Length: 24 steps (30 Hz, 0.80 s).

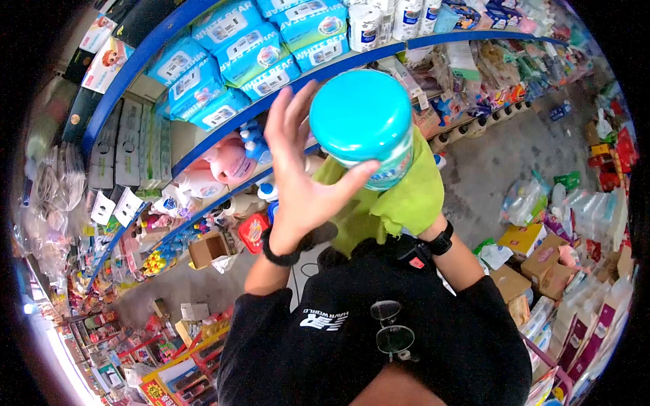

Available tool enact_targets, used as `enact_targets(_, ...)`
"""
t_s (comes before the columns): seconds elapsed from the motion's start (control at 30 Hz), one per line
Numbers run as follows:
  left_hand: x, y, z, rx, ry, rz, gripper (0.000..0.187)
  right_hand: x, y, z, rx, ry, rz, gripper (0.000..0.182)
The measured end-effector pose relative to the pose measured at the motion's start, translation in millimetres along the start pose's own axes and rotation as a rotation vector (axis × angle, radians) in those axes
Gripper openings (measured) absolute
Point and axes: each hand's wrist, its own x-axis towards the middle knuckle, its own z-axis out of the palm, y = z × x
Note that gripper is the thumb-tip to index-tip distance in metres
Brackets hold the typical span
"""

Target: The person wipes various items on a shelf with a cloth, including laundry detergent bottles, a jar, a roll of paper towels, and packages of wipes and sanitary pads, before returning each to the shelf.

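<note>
You are holding a round tub (365, 128) with a teal lid up in front of the shelves, high in the view at about twelve o'clock from your chest. Your left hand (298, 183) is lying against the tub's side at its nine o'clock, palm on the wall, thumb hooking across the lower front of the label and fingers (288, 111) spreading loosely upward, so it is steadying the tub more than clasping it. Your right hand is sitting under a yellow-green cloth (399, 196) at the tub's five o'clock; the cloth is hiding it completely, so you cannot tell how far it is closing, only that the cloth is pressing against the tub's lower side. A black watch (441, 241) is showing on the right wrist and a dark band (279, 257) on the left. Sunglasses (391, 330) are hanging from your black shirt (379, 345) at six o'clock. Behind the tub, at eleven o'clock, blue packs (250, 51) are filling the blue-edged shelf (156, 51), with pink bottles (227, 162) on the tier below at nine o'clock. Cardboard boxes (542, 260) are standing on the floor at four o'clock.
</note>
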Motion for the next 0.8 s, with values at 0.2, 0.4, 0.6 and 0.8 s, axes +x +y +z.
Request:
enact_targets(0.2,5.4,17.8,18.2,0.034,0.133,-0.160,0.110,11.0,12.6,-14.3,-0.590,-0.055,-0.138,0.094)
enact_targets(0.4,26.5,20.2,25.2,0.142,0.104,0.155,0.097,27.0,1.1,-13.6,-0.552,-0.111,-0.310,0.086)
enact_targets(0.6,47.5,15.5,15.9,0.162,-0.098,0.070,0.093,3.3,36.8,-26.2,-0.006,-0.302,-0.016,0.066)
enact_targets(0.8,52.4,21.7,-2.7,0.073,-0.169,0.035,0.093,3.6,45.8,-38.3,-0.722,-0.156,-0.413,0.068)
